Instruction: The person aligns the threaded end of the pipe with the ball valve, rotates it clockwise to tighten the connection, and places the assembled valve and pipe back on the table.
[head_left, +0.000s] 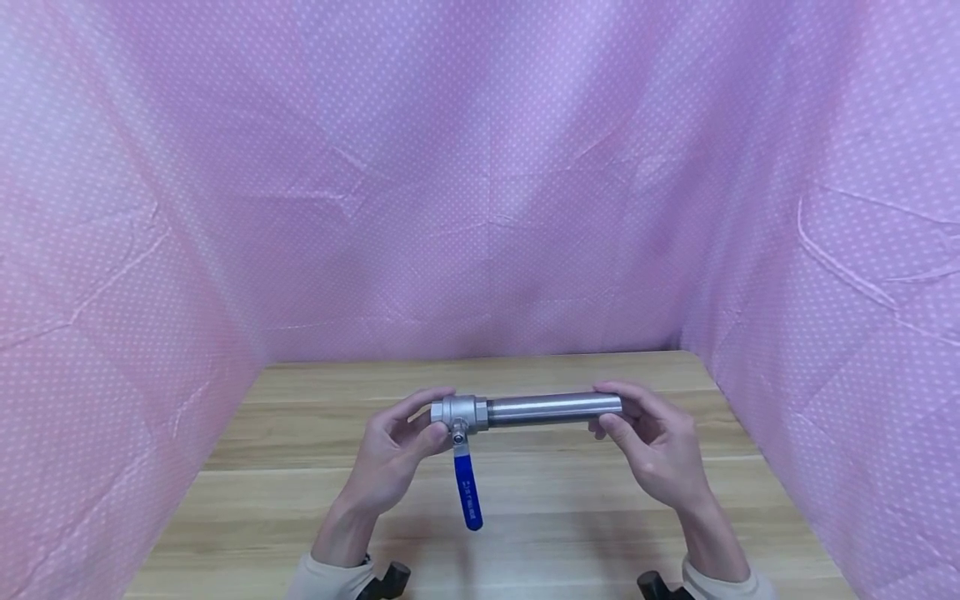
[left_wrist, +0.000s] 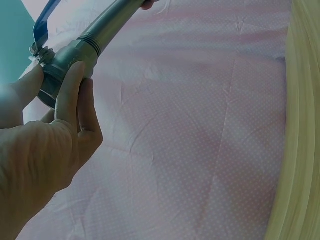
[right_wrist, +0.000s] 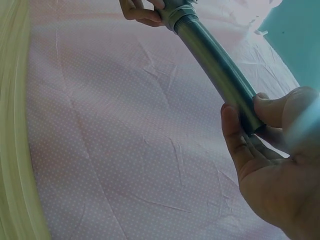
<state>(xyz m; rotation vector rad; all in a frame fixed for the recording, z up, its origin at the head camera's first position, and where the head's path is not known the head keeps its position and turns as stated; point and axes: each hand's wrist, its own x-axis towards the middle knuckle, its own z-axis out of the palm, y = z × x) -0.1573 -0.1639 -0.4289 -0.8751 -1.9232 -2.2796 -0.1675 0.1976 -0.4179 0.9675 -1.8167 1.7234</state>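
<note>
A steel ball valve (head_left: pixel 467 412) with a blue lever handle (head_left: pixel 467 490) is joined to a smooth metal pipe (head_left: pixel 555 407). The left hand (head_left: pixel 391 458) grips the valve's outer end between thumb and fingers. At the pipe's far right end, the right hand (head_left: pixel 661 450) pinches it with thumb and fingers. Valve and pipe lie roughly level across the head view, held up over the table, and the lever points toward the person. Threads (left_wrist: pixel 90 44) show where the pipe enters the valve in the left wrist view. The right wrist view shows the pipe's end (right_wrist: pixel 252 125) among the fingers.
A wood-grain table (head_left: pixel 300 442) lies below the hands. Pink cloth with white dots (head_left: pixel 487 208) hangs behind it and along both sides. Black wrist mounts (head_left: pixel 390 579) sit at the cuffs of the light sleeves (head_left: pixel 330 579).
</note>
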